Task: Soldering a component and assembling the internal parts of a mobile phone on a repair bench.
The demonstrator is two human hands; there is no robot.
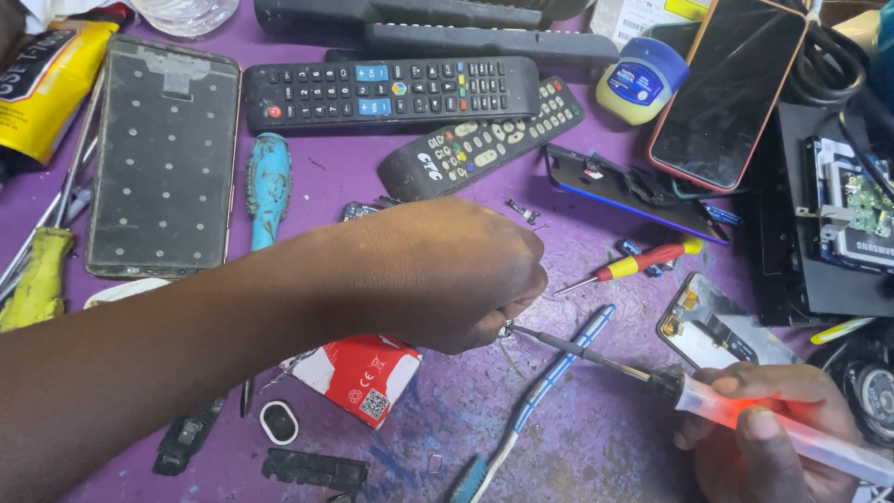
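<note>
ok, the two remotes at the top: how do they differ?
The black remote is longer, lies level, and has blue keys. The grey-keyed remote is shorter, lies diagonally below it, and has pale keys. Both lie face up on the purple table.

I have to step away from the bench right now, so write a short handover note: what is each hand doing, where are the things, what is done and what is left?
Left hand: closed, fingers pinching a small metal part just above the purple mat.
Right hand: gripping the glowing soldering iron; its tip sits at that part.
Nearby: blue toothbrush, red-and-yellow screwdriver, small circuit board, red battery.
Done: cannot be judged from this view.
Left: the joint appears in progress; keep the part steady.
</note>
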